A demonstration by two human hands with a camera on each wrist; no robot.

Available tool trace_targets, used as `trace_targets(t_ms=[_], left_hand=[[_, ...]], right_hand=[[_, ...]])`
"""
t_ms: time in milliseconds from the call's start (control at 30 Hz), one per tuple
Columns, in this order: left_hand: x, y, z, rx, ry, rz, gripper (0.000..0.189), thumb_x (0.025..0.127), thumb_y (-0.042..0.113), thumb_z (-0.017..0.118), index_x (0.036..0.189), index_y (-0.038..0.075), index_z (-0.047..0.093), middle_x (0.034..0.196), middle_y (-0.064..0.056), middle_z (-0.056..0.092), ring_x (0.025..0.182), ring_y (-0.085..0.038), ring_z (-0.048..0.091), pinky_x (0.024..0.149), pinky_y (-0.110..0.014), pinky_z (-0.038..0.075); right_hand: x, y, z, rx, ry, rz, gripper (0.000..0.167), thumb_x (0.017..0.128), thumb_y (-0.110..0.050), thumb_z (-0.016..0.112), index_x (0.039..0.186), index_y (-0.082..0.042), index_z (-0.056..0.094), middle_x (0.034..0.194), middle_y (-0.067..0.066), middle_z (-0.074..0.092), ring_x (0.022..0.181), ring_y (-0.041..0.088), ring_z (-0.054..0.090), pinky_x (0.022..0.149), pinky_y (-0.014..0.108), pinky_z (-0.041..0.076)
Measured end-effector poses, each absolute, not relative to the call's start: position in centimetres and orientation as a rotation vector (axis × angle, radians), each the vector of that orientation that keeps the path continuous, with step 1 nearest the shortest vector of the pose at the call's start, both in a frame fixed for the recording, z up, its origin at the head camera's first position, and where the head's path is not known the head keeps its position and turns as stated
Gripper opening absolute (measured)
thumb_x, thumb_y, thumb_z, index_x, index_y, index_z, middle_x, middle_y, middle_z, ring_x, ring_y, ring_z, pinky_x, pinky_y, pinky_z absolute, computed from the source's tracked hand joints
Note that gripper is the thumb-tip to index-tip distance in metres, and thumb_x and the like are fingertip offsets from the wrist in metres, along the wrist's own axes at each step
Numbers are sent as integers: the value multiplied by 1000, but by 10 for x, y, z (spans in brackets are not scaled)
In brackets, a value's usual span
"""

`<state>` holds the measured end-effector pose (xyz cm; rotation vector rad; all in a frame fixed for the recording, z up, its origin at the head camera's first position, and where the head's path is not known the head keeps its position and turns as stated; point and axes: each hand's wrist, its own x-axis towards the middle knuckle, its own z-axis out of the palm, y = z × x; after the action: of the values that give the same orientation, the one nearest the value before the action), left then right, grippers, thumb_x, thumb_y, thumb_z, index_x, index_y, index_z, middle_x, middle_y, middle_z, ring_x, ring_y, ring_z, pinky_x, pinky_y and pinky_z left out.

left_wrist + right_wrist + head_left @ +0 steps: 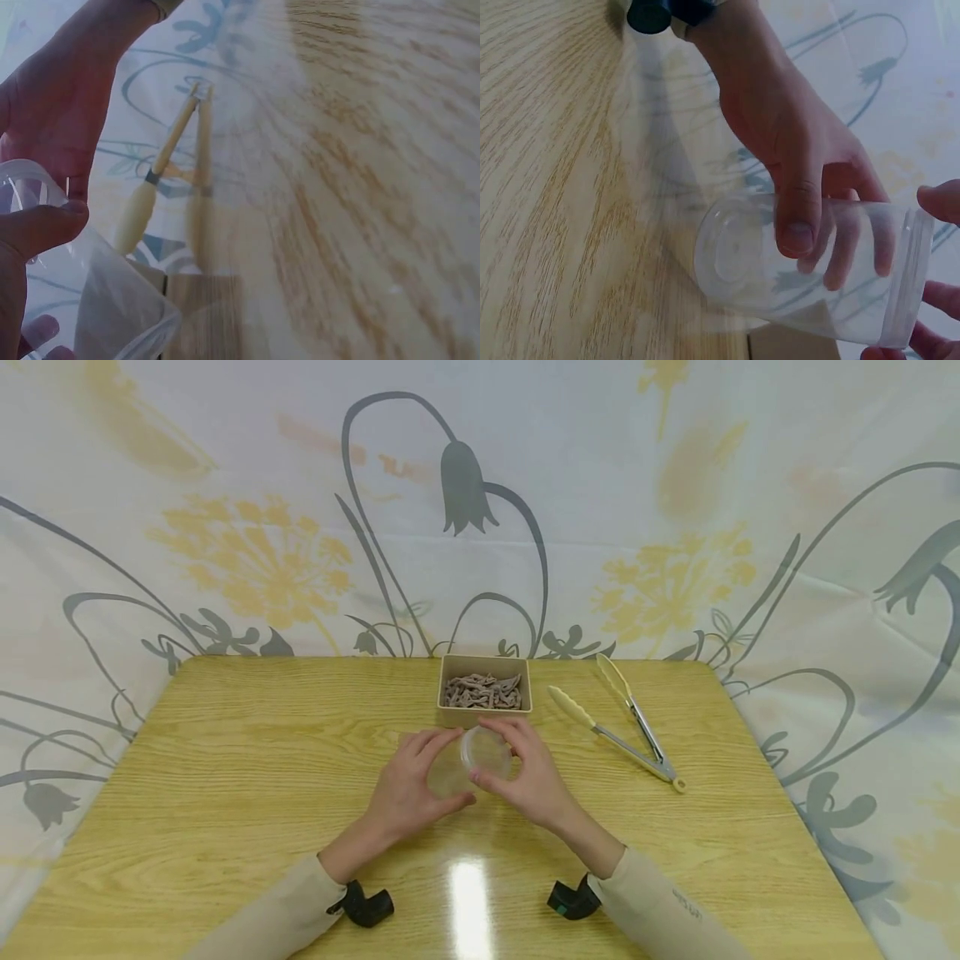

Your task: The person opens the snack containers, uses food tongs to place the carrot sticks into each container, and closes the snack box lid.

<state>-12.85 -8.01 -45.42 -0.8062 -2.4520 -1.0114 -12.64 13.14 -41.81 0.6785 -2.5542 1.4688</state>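
Observation:
My left hand [405, 787] holds a clear plastic jar [739, 259] around its body, the thumb on the near side and the other fingers behind. My right hand [534, 779] grips the round clear lid [489, 747] at the top of the jar, thumb and fingers on opposite sides of its ribbed edge. Low over the middle of the table, the jar leans with its top to the right in the head view. Nothing shows inside it. Right behind the hands stands a beige box [483, 712] of greyish-purple crumpled strips [483, 692].
Spread tongs [652, 762] with pale yellow tips lie to the right of the box, pivot end toward me. The wooden table [247, 752] ends at a flower-printed curtain [300, 460] behind and at both sides. A black wrist mount [367, 907] sits at each sleeve cuff.

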Motion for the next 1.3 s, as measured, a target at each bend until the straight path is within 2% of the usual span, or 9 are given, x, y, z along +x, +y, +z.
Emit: trace_targets(t_ms=[233, 467, 767, 1033, 1300], left_hand=[[-129, -80, -453, -837, -2451, -1037, 87, 59, 42, 94, 132, 10, 59, 119, -3, 67, 100, -19, 61, 83, -37, 55], [-133, -80, -451, -835, -2506, -1071, 87, 59, 41, 94, 133, 13, 59, 114, -1, 67, 100, -18, 61, 80, -35, 54], [-137, -79, -449, -813, -2557, -1124, 86, 58, 38, 96, 132, 11, 60, 112, -6, 68, 94, -21, 62, 76, -35, 54], [-142, -76, -445, -767, -2649, -1299, 87, 57, 32, 97, 133, 12, 60, 116, -7, 68, 103, -22, 63, 83, -40, 56], [-140, -72, -444, -756, -2689, -1200, 89, 62, 38, 94, 138, 10, 57, 126, -7, 64, 110, -24, 60, 92, -44, 52]], right_hand=[[-128, 133, -417, 731, -2471, 1446, 58, 76, -22, 85, 129, -6, 67, 117, 7, 61, 105, 35, 57, 83, 48, 50], [-135, 136, -421, 818, -2414, 1439, 58, 75, -15, 85, 127, -1, 67, 118, 10, 62, 110, 29, 57, 83, 56, 54], [-140, 139, -422, 884, -2385, 1460, 56, 75, -11, 82, 127, 1, 66, 119, 11, 62, 110, 30, 57, 87, 45, 52], [-149, 144, -426, 957, -2334, 1477, 54, 77, -7, 78, 128, 6, 63, 119, 14, 61, 108, 32, 58, 88, 42, 52], [-147, 137, -435, 777, -2410, 1440, 51, 88, -13, 69, 134, 6, 59, 126, 17, 58, 116, 33, 53, 97, 51, 46]])
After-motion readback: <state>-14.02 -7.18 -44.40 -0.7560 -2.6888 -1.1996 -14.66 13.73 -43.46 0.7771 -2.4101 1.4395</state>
